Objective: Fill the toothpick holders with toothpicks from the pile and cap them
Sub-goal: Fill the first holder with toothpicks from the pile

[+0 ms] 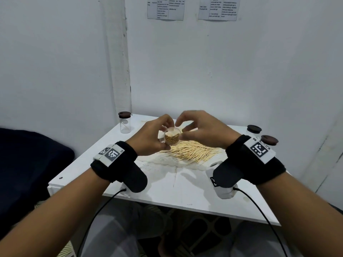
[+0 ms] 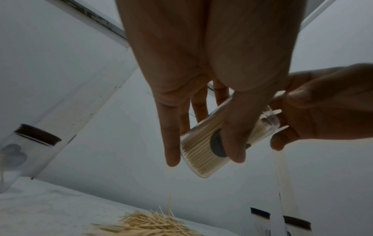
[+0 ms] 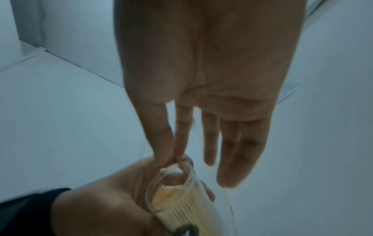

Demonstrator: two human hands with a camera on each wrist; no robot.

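White walls meet at a corner behind the small white table [image 1: 185, 190] I'm working over. My left hand [image 1: 150, 136] is curled round a clear holder [image 1: 171, 137], held above the table's middle and tipped so its open mouth faces me; it looks roughly two-thirds full of toothpicks. My right hand [image 1: 202, 129] is just beside that mouth, thumb and forefinger pressed together at the rim, the other fingers [image 3: 210, 143] loosely straight. Whether a toothpick sits in that pinch I cannot tell. Below the hands lies the pile [image 1: 193, 150], spread toward the right of the table. One capped holder [image 1: 125, 123] stands at the far left corner, apparently empty. Two more capped holders [image 1: 261, 135] stand close together at the right edge; what is in them I cannot tell.
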